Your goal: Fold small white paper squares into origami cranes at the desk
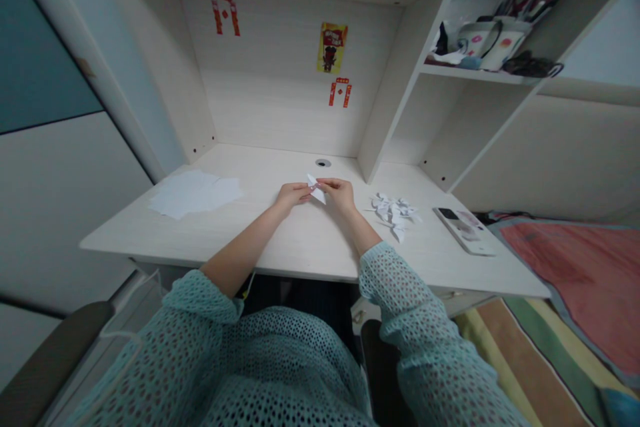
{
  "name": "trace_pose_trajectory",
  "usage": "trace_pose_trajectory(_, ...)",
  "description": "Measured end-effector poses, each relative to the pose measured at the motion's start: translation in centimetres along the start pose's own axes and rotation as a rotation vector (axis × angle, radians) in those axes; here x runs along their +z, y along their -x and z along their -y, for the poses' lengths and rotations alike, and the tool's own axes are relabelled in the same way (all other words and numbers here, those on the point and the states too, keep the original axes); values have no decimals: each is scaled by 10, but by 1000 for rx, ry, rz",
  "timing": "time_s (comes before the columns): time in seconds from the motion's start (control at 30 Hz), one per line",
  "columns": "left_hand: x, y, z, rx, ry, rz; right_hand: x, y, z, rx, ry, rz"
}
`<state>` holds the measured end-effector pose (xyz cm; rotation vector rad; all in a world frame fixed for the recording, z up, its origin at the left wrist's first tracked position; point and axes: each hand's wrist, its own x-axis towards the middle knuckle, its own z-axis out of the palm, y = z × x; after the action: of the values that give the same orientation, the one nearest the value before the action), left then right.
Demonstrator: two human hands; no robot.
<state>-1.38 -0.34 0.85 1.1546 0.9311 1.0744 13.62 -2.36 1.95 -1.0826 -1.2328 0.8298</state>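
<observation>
A small folded piece of white paper (316, 188) is held between both hands above the middle of the pale wooden desk (300, 240). My left hand (293, 195) pinches its lower left side with closed fingers. My right hand (340, 192) grips its upper right edge, fingers curled over it. Both forearms stretch forward from teal knitted sleeves.
A stack of flat white sheets (194, 192) lies at the desk's left. A heap of folded paper figures (394, 210) sits right of my hands, and a phone (465, 230) beyond it. A cable hole (323, 163) is behind. Mugs with scissors (493, 33) stand on the right shelf. A bed (575, 280) is at right.
</observation>
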Motion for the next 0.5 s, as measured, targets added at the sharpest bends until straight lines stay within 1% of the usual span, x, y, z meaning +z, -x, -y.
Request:
trace_pose_trajectory(0.2,1,1,0,27,-32,-20,-1,-2,-5,-47,34,59)
trace_pose_trajectory(0.4,0,-1,4,57,-82,-75,-1,-1,-5,-93,160,86)
trace_pose_trajectory(0.5,0,-1,3,61,-68,-93,-1,-2,-6,-87,146,88)
